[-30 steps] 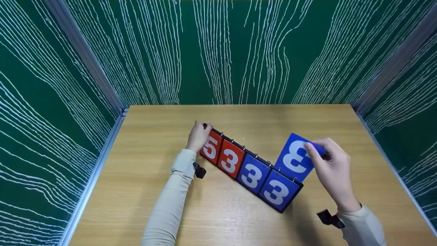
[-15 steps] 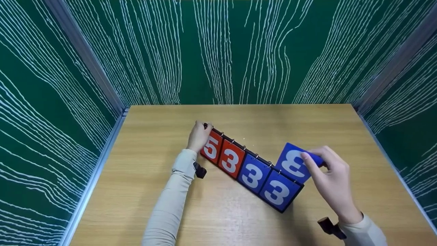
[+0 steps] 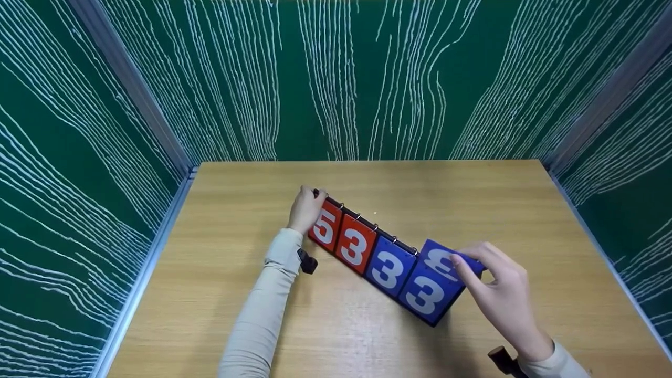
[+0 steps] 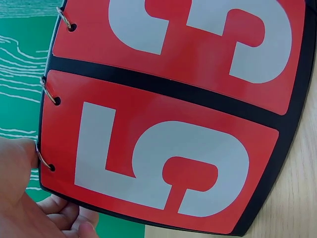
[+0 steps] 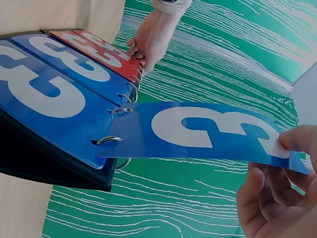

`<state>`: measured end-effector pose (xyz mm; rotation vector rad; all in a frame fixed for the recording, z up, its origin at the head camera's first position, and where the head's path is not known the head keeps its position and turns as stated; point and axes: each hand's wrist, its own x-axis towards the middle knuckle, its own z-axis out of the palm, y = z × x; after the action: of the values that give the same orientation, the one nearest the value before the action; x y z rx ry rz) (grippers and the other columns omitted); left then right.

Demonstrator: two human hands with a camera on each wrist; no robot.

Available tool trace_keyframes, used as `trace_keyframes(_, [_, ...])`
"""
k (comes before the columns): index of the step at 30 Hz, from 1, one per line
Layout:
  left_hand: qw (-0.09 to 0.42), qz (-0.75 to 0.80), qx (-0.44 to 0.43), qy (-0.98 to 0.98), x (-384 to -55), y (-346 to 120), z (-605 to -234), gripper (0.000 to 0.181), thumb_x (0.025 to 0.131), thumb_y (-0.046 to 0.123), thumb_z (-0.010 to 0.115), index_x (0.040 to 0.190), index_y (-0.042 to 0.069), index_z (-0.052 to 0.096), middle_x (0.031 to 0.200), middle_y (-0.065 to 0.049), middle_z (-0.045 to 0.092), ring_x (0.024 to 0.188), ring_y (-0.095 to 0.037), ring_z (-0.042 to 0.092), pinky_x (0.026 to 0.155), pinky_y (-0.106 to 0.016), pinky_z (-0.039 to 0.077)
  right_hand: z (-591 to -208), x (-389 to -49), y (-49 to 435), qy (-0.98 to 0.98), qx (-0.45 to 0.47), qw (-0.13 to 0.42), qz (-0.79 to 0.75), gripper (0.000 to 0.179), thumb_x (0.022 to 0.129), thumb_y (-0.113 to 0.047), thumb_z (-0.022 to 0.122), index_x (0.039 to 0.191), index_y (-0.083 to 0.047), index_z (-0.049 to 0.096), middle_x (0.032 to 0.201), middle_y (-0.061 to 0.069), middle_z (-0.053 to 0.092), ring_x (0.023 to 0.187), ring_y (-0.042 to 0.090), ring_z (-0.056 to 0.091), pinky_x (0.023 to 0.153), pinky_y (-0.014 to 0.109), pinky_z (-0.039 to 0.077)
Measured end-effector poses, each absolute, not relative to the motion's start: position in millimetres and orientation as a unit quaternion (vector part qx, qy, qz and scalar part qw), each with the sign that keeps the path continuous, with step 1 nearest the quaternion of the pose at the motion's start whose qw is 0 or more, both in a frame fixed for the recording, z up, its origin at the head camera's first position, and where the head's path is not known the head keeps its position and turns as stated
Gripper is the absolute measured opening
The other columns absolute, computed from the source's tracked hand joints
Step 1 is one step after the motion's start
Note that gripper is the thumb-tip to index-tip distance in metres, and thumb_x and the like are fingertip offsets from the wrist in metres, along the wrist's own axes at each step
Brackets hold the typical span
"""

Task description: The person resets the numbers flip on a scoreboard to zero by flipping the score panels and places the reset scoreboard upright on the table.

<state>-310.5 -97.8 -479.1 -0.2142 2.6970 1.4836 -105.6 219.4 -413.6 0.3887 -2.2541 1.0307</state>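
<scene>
A tabletop flip scoreboard [image 3: 388,269] stands slanted across the table, its ringed number cards showing a red 5, a red 3 and two blue 3s. My left hand [image 3: 304,211] grips its far-left top corner; in the left wrist view, fingers curl behind the black backing [image 4: 168,82] beside the red 5 card [image 4: 129,183]. At the near-right end, my right hand [image 3: 501,294] pinches the outer edge of a lifted blue card [image 3: 437,257] with an upturned 3. In the right wrist view that card [image 5: 143,129] still hangs on its metal rings [image 5: 111,140], thumb and fingers on opposite faces.
The scoreboard stands on a wooden table [image 3: 236,194]. Green walls [image 3: 325,79] with wavy white lines enclose its back and sides, joined by grey corner posts [image 3: 131,79]. A small black wrist mount [image 3: 307,261] sits on each forearm.
My right hand has come down and slightly left, swinging the lifted blue card from behind the scoreboard toward its front. My left hand and the scoreboard have stayed in place.
</scene>
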Motion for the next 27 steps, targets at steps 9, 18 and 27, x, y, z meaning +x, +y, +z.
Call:
trace_keyframes(9, [0.020, 0.464, -0.060, 0.884, -310, -98, -479, 0.049, 0.106, 0.039, 0.045, 0.132, -0.003, 0.048, 0.119, -0.018, 0.059, 0.108, -0.025, 0.055, 0.104, -0.042, 0.046, -415, -94, 216, -0.861, 0.174, 0.283, 0.386, 0.022, 0.084, 0.005, 0.077, 0.094, -0.015, 0.075, 0.089, -0.002, 0.070, 0.079, -0.001, 0.056, 0.072, 0.008, 0.044])
trace_keyframes(18, [0.024, 0.474, -0.066, 0.878, -310, -97, -478, 0.047, 0.106, 0.040, 0.045, 0.130, 0.000, 0.047, 0.115, -0.014, 0.057, 0.105, -0.025, 0.054, 0.100, -0.042, 0.047, -424, -86, 209, -0.856, 0.237, 0.280, 0.364, 0.034, 0.078, 0.007, 0.081, 0.097, -0.020, 0.075, 0.089, -0.011, 0.067, 0.076, -0.002, 0.056, 0.065, 0.011, 0.045])
trace_keyframes(27, [0.035, 0.490, -0.076, 0.868, -309, -96, -476, 0.044, 0.107, 0.040, 0.045, 0.129, 0.002, 0.046, 0.117, -0.014, 0.056, 0.107, -0.024, 0.054, 0.100, -0.041, 0.047, -440, -75, 204, -0.852, 0.288, 0.226, 0.375, 0.040, 0.072, 0.005, 0.085, 0.100, -0.021, 0.075, 0.095, -0.013, 0.069, 0.077, -0.003, 0.058, 0.065, 0.011, 0.047])
